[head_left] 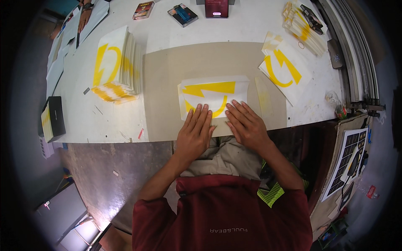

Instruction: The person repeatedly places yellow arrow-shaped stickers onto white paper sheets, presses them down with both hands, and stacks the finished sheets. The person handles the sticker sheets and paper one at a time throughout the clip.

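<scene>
A white paper piece with a bold yellow print (209, 88) lies flat on the beige mat (163, 71), close to the table's front edge. Both of my hands rest on its near side. My left hand (195, 129) presses with outstretched fingers on the lower left part. On the lower right lies my right hand (247, 123), its fingers also stretched out flat. The near edge of the paper is partly hidden under my fingers. To the right of it, a pale yellowish strip (264, 96) lies on the mat.
A tall stack of similar printed papers (117, 67) stands at left; looser ones (282, 69) lie at right, below a bundle (303, 29). A black box (54, 117) sits at the left edge. Along the back are a phone (216, 8) and small packs. Another person's hand (85, 16) shows far left.
</scene>
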A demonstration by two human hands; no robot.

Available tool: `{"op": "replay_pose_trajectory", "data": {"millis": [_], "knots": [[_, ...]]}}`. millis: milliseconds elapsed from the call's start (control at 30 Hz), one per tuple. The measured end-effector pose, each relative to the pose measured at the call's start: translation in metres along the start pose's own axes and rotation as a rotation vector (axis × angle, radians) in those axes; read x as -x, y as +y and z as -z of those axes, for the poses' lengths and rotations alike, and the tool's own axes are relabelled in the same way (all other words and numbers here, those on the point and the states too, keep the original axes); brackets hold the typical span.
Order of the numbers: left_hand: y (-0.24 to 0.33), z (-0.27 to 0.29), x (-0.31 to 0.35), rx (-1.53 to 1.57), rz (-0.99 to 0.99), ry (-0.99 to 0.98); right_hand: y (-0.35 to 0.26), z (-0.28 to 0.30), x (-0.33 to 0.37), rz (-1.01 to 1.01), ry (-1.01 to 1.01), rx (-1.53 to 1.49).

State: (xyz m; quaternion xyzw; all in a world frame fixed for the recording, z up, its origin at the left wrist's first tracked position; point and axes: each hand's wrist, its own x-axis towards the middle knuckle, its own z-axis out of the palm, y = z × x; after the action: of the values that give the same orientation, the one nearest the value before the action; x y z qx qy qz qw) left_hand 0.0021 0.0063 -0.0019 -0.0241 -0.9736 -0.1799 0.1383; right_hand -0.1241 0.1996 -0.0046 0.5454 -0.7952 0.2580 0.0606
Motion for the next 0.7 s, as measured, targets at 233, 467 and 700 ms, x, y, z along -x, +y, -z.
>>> {"op": "replay_pose_trajectory", "data": {"millis": [233,467,700], "knots": [[0.0,-0.002,0.001,-0.011,-0.001,0.008,0.0,0.0,0.001,-0.001,-0.007,0.0],[0.006,-0.002,0.0,0.0,0.023,0.028,-0.001,0.002,-0.001,-0.01,-0.01,-0.006],[0.029,-0.005,-0.002,-0.036,0.128,-0.047,-0.001,0.002,-0.003,-0.008,-0.003,-0.004]]}}
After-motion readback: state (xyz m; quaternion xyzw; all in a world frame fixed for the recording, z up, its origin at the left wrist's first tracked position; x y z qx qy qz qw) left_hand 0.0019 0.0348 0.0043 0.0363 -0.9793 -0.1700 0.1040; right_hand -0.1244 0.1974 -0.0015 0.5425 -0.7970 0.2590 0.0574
